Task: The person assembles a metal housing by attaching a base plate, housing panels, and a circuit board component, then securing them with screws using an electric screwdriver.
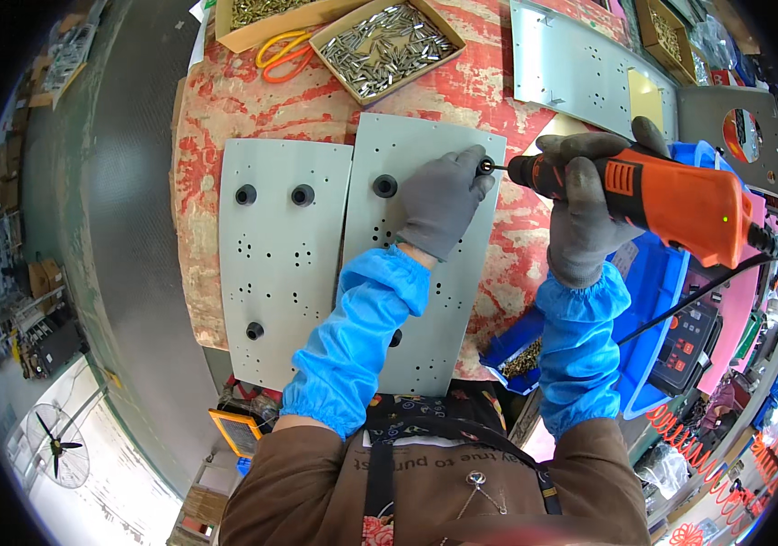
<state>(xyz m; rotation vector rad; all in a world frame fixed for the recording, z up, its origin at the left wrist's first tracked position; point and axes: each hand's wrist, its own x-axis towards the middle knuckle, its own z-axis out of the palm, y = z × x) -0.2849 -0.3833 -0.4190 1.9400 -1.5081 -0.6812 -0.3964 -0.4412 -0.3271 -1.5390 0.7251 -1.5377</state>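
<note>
Right of upper centre, I'd steady the black foot (485, 166) — left hand (444, 202) pinching it on the grey panel (453, 264) — and square the bit (501, 167), right hand (582, 214) wrapped round the orange driver (685, 196).

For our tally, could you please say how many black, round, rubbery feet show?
6: two black feet high, one low on the left grey metal panel; one high, one low on the right panel; one at the gloved left hand. Blue sleeves may hide others.
</note>
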